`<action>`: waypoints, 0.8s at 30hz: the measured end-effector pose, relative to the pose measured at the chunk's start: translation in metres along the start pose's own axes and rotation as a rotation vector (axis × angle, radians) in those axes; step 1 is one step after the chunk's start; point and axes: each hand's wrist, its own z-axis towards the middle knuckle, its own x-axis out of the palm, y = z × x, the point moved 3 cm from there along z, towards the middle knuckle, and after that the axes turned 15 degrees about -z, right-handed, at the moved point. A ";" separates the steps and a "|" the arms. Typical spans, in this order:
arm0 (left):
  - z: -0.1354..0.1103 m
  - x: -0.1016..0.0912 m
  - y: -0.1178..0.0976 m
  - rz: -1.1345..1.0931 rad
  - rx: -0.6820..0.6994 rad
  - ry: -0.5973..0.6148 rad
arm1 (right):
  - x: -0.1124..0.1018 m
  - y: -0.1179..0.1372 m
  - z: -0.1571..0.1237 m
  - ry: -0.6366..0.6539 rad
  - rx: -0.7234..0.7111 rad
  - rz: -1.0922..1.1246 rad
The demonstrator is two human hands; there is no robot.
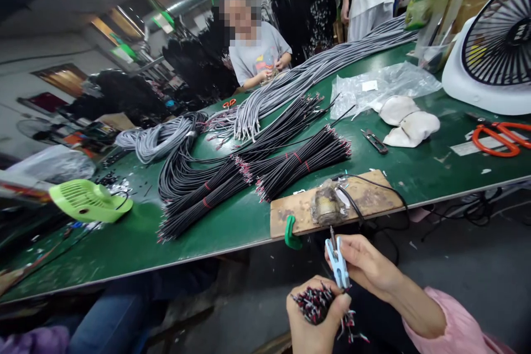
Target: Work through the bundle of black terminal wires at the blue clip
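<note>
My left hand (313, 318) is closed around a bundle of black cables (316, 303) whose red and white wire ends stick up. My right hand (367, 265) pinches a light blue clip-like tool (338, 265) with a thin metal tip, held just above the wire ends. Both hands hang below the front edge of the green table (232, 221). Right above them a wooden board (365, 199) is clamped to the table edge by a green clamp (291, 232). A grimy metal block (327, 204) with a black cord sits on the board.
Bundles of black cables (290, 163) and grey cables (298, 77) cover the table's middle. A green fan (89, 200) lies at left, a white fan (493, 50) and orange scissors (500, 138) at right. A seated person (257, 50) works across the table; another stands behind.
</note>
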 end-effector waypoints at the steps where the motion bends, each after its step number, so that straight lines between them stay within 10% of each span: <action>1: -0.001 -0.001 0.003 -0.015 -0.030 -0.022 | -0.001 -0.002 0.000 0.011 0.007 0.020; 7: -0.004 0.002 -0.003 -0.061 -0.015 -0.049 | -0.020 -0.021 -0.011 -0.049 0.021 0.071; 12: -0.013 -0.001 0.003 -0.062 -0.047 -0.034 | -0.034 -0.017 -0.033 -0.121 -0.008 -0.386; 19: -0.033 -0.012 0.025 0.011 -0.168 -0.260 | -0.007 0.018 -0.047 -0.027 -0.250 -0.929; 24: -0.032 -0.003 0.023 -0.003 -0.139 -0.203 | -0.004 0.016 -0.049 -0.053 -0.253 -1.039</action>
